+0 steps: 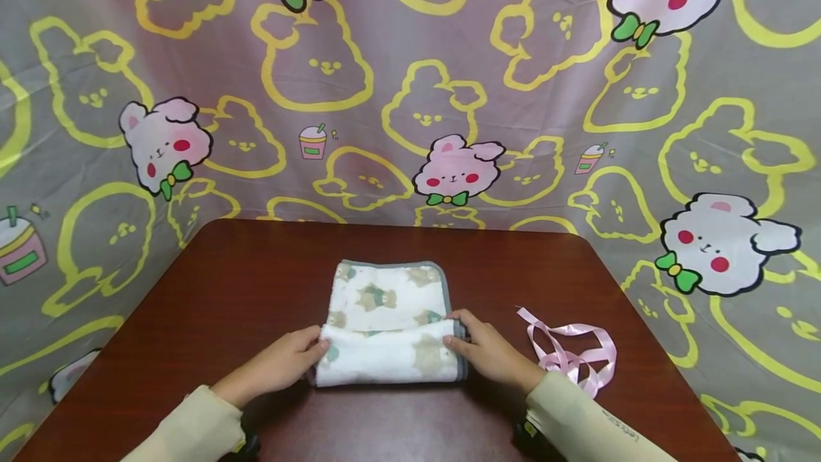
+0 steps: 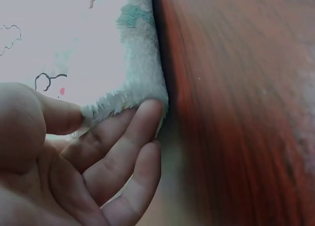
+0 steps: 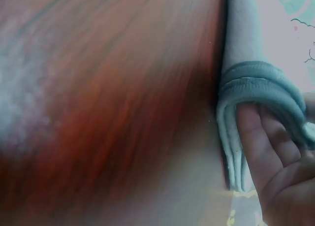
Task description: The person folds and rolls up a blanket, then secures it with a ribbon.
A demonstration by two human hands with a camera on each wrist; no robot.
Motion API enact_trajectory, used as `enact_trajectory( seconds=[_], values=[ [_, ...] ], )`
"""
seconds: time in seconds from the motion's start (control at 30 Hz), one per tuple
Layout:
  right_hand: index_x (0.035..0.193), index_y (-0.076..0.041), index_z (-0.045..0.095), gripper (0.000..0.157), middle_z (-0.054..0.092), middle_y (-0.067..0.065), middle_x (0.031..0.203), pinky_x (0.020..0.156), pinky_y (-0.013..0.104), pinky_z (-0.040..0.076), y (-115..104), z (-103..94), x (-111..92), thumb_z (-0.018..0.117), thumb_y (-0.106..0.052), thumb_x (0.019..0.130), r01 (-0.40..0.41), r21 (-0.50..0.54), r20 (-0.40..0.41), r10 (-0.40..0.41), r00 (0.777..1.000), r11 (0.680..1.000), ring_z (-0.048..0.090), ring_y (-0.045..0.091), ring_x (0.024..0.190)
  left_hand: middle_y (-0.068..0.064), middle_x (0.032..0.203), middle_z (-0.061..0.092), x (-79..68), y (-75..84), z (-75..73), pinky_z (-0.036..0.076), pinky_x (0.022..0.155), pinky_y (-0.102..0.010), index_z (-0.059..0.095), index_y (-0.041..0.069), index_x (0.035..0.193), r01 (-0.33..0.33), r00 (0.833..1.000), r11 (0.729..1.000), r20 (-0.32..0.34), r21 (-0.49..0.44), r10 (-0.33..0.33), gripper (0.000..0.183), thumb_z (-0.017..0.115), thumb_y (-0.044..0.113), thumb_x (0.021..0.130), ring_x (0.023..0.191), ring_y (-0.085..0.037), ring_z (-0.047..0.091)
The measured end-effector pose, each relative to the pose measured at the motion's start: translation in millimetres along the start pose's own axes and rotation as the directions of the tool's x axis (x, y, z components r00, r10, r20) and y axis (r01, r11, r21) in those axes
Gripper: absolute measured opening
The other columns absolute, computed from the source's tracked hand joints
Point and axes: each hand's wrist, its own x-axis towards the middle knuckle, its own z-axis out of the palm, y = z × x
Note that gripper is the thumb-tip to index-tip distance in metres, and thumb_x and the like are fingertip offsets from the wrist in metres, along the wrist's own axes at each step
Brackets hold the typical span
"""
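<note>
A white fleecy cloth (image 1: 385, 355) with tan bears and a grey-green bound edge lies on the table, its near part folded over in layers toward the back. My left hand (image 1: 291, 358) grips the fold's left end. In the left wrist view, the thumb is above the fleece and the fingers (image 2: 142, 122) curl under its edge. At the right end, my right hand (image 1: 484, 348) holds the fold, thumb on top. The right wrist view shows its fingers (image 3: 256, 137) tucked inside the bound layers (image 3: 261, 83).
A loose pink satin ribbon (image 1: 577, 358) lies in loops to the right of the cloth, near the right forearm. The brown wooden table (image 1: 244, 276) has rounded far corners. A patterned curtain (image 1: 398, 41) hangs behind it and along both sides.
</note>
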Motion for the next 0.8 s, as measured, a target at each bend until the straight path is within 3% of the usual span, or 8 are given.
enact_trajectory(
  seconds=[0.2,0.43,0.6,0.8],
  values=[
    [0.114,-0.026,0.047,0.032,0.060,-0.009,0.083,0.068,0.027,0.043,3.2,2.1,3.6,0.057,-0.039,0.085,-0.031,-0.021,-0.014,0.031,0.999,0.999,0.056,0.006,0.076,-0.005,0.063,0.054,4.1,0.7,1.8,0.045,0.040,-0.034,0.047,0.007,0.086,0.046,0.999,0.998,-0.026,-0.049,-0.047,0.022,0.044,0.028,0.094,0.045,-0.019,0.057],
    [0.111,-0.027,0.048,0.026,0.057,-0.010,0.082,0.068,0.028,0.042,-2.0,0.6,8.4,0.055,-0.034,0.088,-0.015,-0.075,-0.051,0.012,0.999,0.997,0.053,0.008,0.076,-0.005,0.058,0.052,9.0,7.2,-1.5,0.043,0.038,-0.035,0.044,0.010,0.087,0.101,0.991,0.995,-0.082,-0.017,-0.102,0.022,0.041,0.031,0.095,0.040,-0.019,0.055],
    [0.111,-0.026,0.049,0.025,0.057,-0.011,0.074,0.066,0.026,0.042,-0.2,4.1,6.2,0.054,-0.033,0.088,-0.015,-0.088,-0.030,0.013,0.999,0.996,0.053,0.007,0.072,-0.008,0.062,0.049,7.5,3.1,3.5,0.043,0.037,-0.035,0.044,0.010,0.090,0.131,0.990,0.990,-0.039,-0.042,-0.133,0.021,0.041,0.030,0.095,0.037,-0.019,0.053],
    [0.110,-0.025,0.049,0.025,0.056,-0.009,0.073,0.060,0.027,0.044,3.9,2.9,1.9,0.055,-0.035,0.088,-0.024,-0.034,0.027,0.025,0.999,0.999,0.053,0.008,0.067,-0.010,0.066,0.050,4.8,0.1,3.9,0.045,0.040,-0.036,0.043,0.007,0.089,0.118,0.993,0.988,0.026,-0.101,-0.115,0.022,0.043,0.029,0.095,0.042,-0.020,0.056]
  ],
)
